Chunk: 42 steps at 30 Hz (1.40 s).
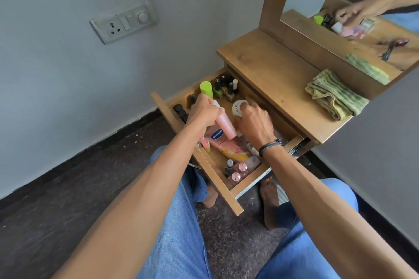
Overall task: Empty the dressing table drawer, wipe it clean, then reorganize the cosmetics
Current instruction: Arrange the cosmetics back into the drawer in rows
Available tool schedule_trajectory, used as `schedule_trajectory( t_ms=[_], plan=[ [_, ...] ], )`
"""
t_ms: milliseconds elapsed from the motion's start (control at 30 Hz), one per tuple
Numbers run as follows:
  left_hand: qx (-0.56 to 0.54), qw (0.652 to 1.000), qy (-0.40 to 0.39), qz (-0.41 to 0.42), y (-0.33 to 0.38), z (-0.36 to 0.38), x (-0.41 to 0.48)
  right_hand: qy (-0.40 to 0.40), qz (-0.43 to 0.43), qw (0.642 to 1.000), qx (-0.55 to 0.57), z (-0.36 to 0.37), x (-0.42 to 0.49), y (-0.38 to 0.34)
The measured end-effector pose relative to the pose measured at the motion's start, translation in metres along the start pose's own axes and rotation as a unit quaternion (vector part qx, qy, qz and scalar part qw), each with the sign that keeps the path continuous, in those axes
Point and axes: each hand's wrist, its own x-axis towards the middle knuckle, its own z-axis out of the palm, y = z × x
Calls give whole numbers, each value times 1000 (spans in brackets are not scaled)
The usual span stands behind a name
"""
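Note:
The wooden drawer (229,197) of the dressing table stands pulled out and full of cosmetics. My left hand (204,111) is shut on a pink tube (225,124), held tilted above the drawer. My right hand (255,121) reaches in beside it, its fingers over a white round jar (237,106); whether it grips the jar I cannot tell. Below lie a pink Vaseline tube (223,142) and small pink-capped bottles (239,171). A green-capped bottle (205,89) and dark nail polish bottles (226,88) stand at the drawer's far end.
A folded green striped cloth (333,97) lies on the dressing table top (272,70). The mirror (362,7) behind it reflects my hands. A wall socket (123,21) is on the left wall. My knees in blue jeans and bare feet are below the drawer.

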Motion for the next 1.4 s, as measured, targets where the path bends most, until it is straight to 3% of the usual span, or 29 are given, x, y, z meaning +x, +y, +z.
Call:
schedule_trajectory(
  t_ms=[133, 267, 400, 500, 600, 667, 800, 900, 1033, 1267, 1400],
  plan=[
    [-76, 996, -18, -46, 4, 13, 15, 30, 33, 995, 89, -7, -3, 11],
    [-138, 986, -20, -89, 8, 23, 24, -28, -25, 981, 190, -10, -8, 12],
    [-142, 985, -21, -91, 4, 28, 28, -14, -49, 989, 142, -2, -6, 7],
    [-75, 994, 1, -75, -15, 30, 48, 14, -67, 993, 99, 2, 2, 1],
    [75, 995, 62, -11, -5, 16, 30, 32, -71, 995, 62, 7, 8, -4],
    [162, 976, 126, 68, 7, 4, 15, 23, -78, 996, 46, 11, 10, -7],
    [172, 934, 230, 212, 21, -18, 2, -13, -86, 996, 38, 7, 15, -14],
    [239, 906, 187, 296, 24, -28, 14, -20, -73, 996, 43, 8, 18, -14],
    [337, 881, 99, 316, 19, -29, 32, -10, -70, 996, 48, 12, 16, -14],
    [388, 838, 84, 375, 14, -31, 43, -5, -56, 996, 68, 13, 12, -13],
    [393, 833, 61, 386, 18, -39, 48, -10, -58, 996, 67, 13, 13, -13]
  ],
)
